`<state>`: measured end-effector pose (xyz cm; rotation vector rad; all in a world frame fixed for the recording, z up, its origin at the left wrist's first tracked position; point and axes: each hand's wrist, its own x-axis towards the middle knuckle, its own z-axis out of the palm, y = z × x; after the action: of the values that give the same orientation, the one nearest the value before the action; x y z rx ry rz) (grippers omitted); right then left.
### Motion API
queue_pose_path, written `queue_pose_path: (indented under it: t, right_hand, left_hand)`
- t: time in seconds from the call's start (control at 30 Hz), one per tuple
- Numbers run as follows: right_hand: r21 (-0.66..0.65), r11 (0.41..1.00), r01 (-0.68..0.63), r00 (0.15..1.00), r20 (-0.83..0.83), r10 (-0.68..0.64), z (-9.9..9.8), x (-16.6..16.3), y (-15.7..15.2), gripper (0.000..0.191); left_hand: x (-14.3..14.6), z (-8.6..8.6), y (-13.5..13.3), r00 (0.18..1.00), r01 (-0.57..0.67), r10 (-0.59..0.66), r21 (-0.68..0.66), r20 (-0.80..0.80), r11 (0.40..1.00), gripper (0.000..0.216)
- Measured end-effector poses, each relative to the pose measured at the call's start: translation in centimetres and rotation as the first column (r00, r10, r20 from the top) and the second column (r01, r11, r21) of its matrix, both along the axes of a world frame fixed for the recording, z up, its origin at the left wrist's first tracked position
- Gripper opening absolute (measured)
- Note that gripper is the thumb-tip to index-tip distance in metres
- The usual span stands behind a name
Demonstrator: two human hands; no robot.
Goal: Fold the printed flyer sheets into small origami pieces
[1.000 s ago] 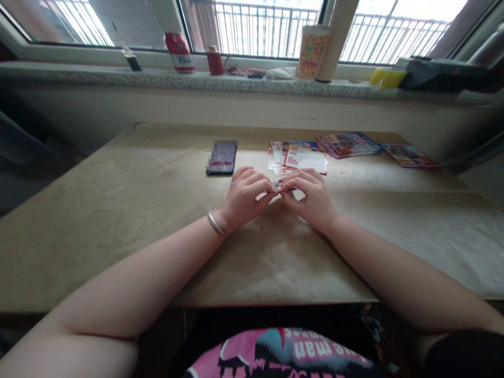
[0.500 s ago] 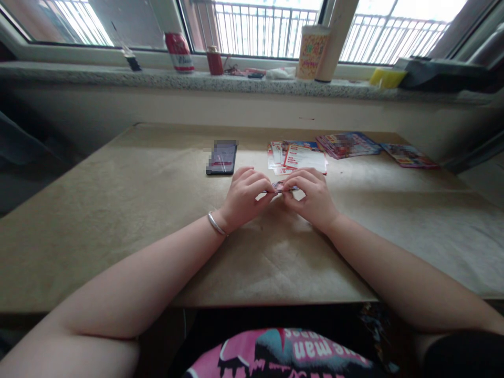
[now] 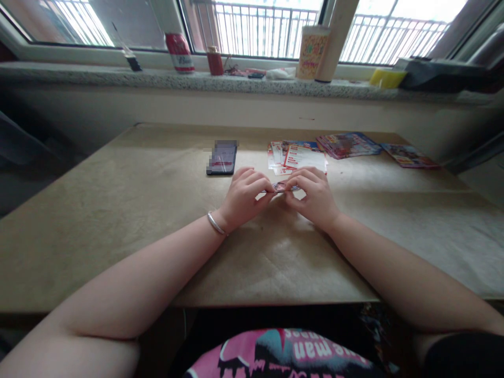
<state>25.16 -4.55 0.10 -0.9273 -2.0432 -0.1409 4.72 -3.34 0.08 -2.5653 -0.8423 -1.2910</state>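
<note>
Between my two hands is a small piece of colourful printed paper [image 3: 280,186], folded or card-like, its near edge running level just above the table. My left hand [image 3: 249,195] pinches its left end between thumb and fingers. The right end is pinched by my right hand [image 3: 314,195] in the same way. Fingers cover most of the paper, so its full shape is hidden. Right behind my right hand lies a loose spread of red and white printed leaflets [image 3: 305,157].
A phone [image 3: 222,159] lies beyond my left hand. Farther right on the table [image 3: 118,210] are a stack of colourful leaflets [image 3: 360,143] and a smaller pile [image 3: 409,156]. A can [image 3: 180,52], a red bottle [image 3: 214,61] and a patterned cup [image 3: 312,52] stand on the windowsill.
My right fingers have shifted slightly right along the paper, so a little more of its print shows between the hands. My left hand keeps its place.
</note>
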Motion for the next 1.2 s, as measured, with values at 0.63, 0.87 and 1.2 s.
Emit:
queue_pose_path:
  t: [0.63,0.87,1.2]
  right_hand:
    - [0.051,0.998,0.024,1.000,0.015,-0.025,0.0,0.2,0.0,0.009]
    - [0.061,0.998,0.024,1.000,-0.005,-0.024,0.0,0.4,0.2,0.005]
    - [-0.150,0.982,0.115,0.987,-0.096,-0.130,0.1,0.6,-0.2,0.015]
  left_hand:
    - [-0.3,-0.4,0.5,1.000,-0.002,0.002,-0.012,0.000,1.000,0.018]
    - [-0.7,-0.5,0.5,0.992,-0.120,0.122,0.044,-0.043,0.992,0.011]
    - [-1.1,-0.7,0.9,0.982,-0.122,0.142,-0.154,0.127,0.980,0.009]
